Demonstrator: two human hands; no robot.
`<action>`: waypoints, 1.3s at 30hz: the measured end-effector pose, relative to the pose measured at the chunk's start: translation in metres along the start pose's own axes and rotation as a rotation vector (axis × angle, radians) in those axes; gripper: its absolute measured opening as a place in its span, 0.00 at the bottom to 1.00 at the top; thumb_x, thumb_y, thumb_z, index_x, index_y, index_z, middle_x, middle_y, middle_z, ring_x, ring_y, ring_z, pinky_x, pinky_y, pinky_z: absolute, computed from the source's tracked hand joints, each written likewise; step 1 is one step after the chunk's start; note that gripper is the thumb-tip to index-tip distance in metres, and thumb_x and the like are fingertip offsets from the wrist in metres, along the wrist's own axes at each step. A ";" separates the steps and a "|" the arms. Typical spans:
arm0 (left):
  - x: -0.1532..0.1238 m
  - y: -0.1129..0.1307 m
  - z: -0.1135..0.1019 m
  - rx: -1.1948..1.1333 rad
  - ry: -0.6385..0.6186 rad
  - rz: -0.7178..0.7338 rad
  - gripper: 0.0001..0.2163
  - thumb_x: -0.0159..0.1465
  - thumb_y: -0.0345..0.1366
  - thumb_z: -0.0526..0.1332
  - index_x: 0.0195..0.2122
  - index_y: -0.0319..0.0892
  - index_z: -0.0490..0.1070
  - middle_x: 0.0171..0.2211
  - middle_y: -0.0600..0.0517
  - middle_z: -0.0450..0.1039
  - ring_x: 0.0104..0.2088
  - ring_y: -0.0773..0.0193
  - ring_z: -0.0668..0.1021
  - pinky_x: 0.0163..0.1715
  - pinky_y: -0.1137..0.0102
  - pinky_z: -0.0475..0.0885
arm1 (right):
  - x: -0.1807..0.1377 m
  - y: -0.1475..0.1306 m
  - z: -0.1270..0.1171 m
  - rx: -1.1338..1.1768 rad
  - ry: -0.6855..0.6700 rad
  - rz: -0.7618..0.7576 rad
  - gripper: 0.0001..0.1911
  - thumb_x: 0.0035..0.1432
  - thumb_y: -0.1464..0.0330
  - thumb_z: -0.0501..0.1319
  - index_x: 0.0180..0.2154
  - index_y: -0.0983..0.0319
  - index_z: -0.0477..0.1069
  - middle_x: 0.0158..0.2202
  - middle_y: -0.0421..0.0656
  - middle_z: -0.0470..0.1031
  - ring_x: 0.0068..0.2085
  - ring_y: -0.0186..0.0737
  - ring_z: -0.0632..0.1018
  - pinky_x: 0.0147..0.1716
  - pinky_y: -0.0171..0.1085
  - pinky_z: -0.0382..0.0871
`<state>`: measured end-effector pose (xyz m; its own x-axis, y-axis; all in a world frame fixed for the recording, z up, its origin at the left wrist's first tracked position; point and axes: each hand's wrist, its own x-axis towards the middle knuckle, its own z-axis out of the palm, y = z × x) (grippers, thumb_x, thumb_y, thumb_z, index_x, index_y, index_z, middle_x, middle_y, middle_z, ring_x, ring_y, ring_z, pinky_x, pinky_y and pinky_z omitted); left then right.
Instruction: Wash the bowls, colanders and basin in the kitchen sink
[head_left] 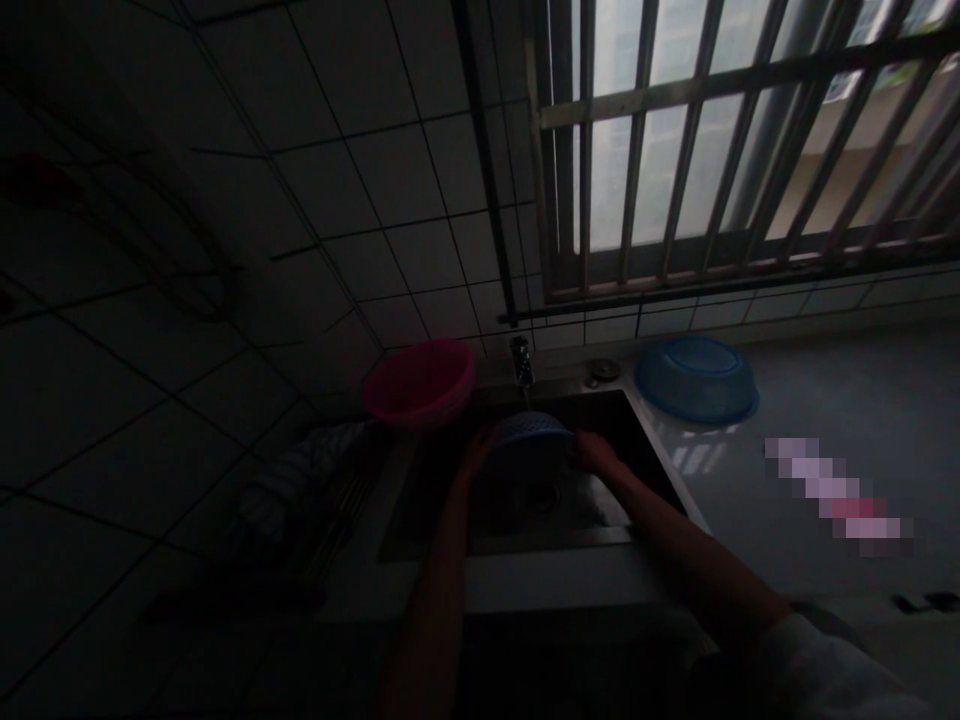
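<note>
A blue basket over the sink, below the faucet.
The left hand and right hand grip its sides, arms outstretched; its contents are too dark to tell. A pink basin sits by the sink's back-left corner, an upside-down blue bowl on the tabletop beyond its right edge.

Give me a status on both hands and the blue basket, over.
Left hand and right hand on opposite sides of blue basket. Basket at sink, below faucet. Pink basin close on the left; no visible obstruction.
</note>
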<state>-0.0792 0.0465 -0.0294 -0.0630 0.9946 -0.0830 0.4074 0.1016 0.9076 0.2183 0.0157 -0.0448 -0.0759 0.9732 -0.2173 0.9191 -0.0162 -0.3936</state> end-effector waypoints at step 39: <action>-0.001 0.005 0.017 -0.053 -0.167 0.103 0.32 0.67 0.56 0.65 0.66 0.41 0.72 0.69 0.38 0.70 0.69 0.46 0.73 0.68 0.54 0.68 | 0.013 0.042 -0.017 0.181 -0.010 0.131 0.19 0.76 0.65 0.57 0.51 0.69 0.83 0.53 0.61 0.83 0.54 0.53 0.84 0.46 0.36 0.74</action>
<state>-0.0613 0.0460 -0.0322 0.1305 0.9901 -0.0516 0.3547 0.0019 0.9350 0.2624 0.0319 -0.0494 0.0344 0.9577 -0.2857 0.8373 -0.1837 -0.5150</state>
